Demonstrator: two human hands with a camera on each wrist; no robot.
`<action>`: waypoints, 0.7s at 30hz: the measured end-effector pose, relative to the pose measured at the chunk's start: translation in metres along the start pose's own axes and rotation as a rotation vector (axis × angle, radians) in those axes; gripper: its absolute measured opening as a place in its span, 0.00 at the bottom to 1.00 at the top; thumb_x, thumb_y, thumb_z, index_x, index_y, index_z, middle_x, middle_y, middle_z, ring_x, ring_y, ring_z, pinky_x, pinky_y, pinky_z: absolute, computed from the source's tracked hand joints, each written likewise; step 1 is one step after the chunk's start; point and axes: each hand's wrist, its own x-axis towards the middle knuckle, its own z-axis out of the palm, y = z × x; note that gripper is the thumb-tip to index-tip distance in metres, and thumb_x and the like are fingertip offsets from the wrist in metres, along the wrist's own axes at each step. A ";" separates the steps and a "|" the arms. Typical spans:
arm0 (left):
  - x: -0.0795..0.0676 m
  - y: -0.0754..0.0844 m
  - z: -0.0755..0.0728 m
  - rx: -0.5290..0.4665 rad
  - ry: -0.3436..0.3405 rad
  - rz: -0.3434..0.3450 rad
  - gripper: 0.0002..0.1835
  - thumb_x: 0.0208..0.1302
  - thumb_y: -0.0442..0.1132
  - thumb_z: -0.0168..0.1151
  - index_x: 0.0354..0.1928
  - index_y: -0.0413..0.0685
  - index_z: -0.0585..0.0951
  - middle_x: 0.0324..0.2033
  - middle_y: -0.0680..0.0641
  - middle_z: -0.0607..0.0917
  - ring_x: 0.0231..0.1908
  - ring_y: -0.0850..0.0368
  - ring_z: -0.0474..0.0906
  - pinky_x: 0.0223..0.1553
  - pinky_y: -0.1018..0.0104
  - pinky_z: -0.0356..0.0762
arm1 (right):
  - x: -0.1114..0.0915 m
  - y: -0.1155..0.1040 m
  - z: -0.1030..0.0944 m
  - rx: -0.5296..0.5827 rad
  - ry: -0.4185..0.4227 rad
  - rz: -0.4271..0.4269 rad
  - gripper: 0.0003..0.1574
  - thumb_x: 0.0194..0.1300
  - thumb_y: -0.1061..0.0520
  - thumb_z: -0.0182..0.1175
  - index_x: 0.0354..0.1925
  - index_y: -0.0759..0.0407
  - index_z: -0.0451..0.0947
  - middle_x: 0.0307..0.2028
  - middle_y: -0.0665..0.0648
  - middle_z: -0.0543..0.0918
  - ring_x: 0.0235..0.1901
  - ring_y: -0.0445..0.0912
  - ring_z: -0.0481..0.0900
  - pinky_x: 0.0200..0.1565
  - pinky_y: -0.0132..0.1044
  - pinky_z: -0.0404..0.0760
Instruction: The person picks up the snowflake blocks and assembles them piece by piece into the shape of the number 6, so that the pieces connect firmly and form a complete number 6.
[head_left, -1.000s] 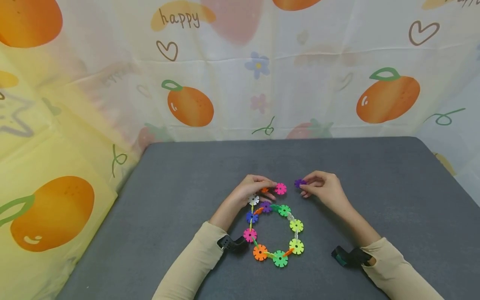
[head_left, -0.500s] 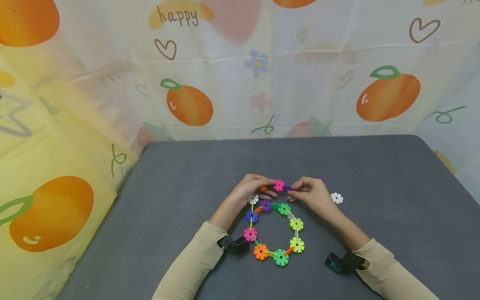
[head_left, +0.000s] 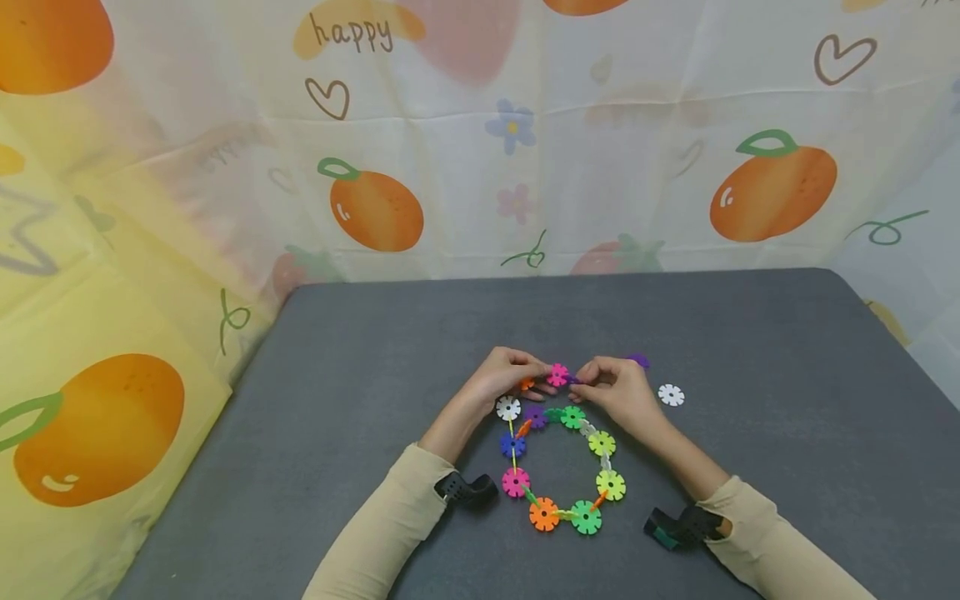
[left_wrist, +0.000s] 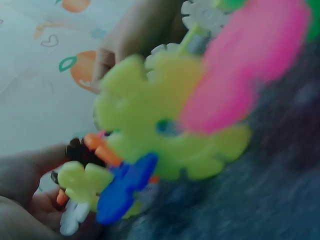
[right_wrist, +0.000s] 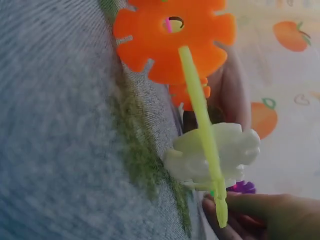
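A ring of notched plastic interlocking discs (head_left: pixel 587 518) in several colours lies on the grey table. At its upper left end, my left hand (head_left: pixel 501 379) pinches the chain near an orange disc (head_left: pixel 527 384) and a pink disc (head_left: pixel 558 375). My right hand (head_left: pixel 618 392) pinches a purple disc (head_left: pixel 572 379) against the pink one's right side; whether their slots interlock is too small to tell. In the left wrist view, a yellow disc (left_wrist: pixel 135 110) and a blurred pink disc loom large. An orange disc (right_wrist: pixel 175 45) and a white disc (right_wrist: pixel 215 155) partly cover the right wrist view.
A loose white disc (head_left: pixel 671 394) and another purple disc (head_left: pixel 639 361), partly behind my right hand, lie to the right. Black wrist straps (head_left: pixel 468 490) sit near both cuffs. A fruit-printed cloth (head_left: pixel 450 167) hangs behind the table (head_left: pixel 375 321).
My right hand has moved left, bringing the purple disc from apart to the pink disc. The ring has shifted slightly right. The loose white and purple discs have come into view.
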 end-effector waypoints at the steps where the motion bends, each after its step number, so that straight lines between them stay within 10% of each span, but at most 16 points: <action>1: 0.000 0.000 -0.001 0.001 -0.006 -0.001 0.14 0.68 0.38 0.61 0.47 0.34 0.84 0.38 0.39 0.89 0.30 0.60 0.87 0.36 0.62 0.87 | 0.001 -0.001 -0.002 -0.038 -0.012 -0.001 0.05 0.57 0.70 0.67 0.32 0.72 0.79 0.35 0.70 0.85 0.30 0.46 0.88 0.35 0.34 0.87; 7: 0.000 0.002 -0.004 0.002 -0.041 -0.018 0.15 0.68 0.40 0.61 0.50 0.37 0.83 0.35 0.45 0.87 0.28 0.60 0.86 0.34 0.62 0.87 | 0.006 -0.011 -0.030 -0.265 -0.140 0.030 0.20 0.59 0.62 0.68 0.49 0.66 0.79 0.44 0.65 0.84 0.37 0.46 0.84 0.35 0.30 0.82; 15: -0.001 0.004 -0.002 0.002 -0.030 -0.059 0.15 0.69 0.40 0.60 0.51 0.39 0.83 0.36 0.46 0.87 0.28 0.59 0.86 0.33 0.62 0.87 | 0.006 -0.003 -0.074 -0.607 0.033 0.112 0.23 0.56 0.57 0.72 0.47 0.69 0.81 0.41 0.67 0.79 0.32 0.48 0.73 0.31 0.33 0.71; 21: 0.001 0.004 -0.001 0.014 -0.044 -0.055 0.16 0.65 0.45 0.65 0.49 0.41 0.84 0.35 0.46 0.88 0.29 0.58 0.87 0.34 0.61 0.87 | 0.007 0.004 -0.084 -0.641 0.022 0.161 0.22 0.54 0.56 0.73 0.42 0.71 0.81 0.37 0.68 0.79 0.34 0.51 0.75 0.34 0.34 0.72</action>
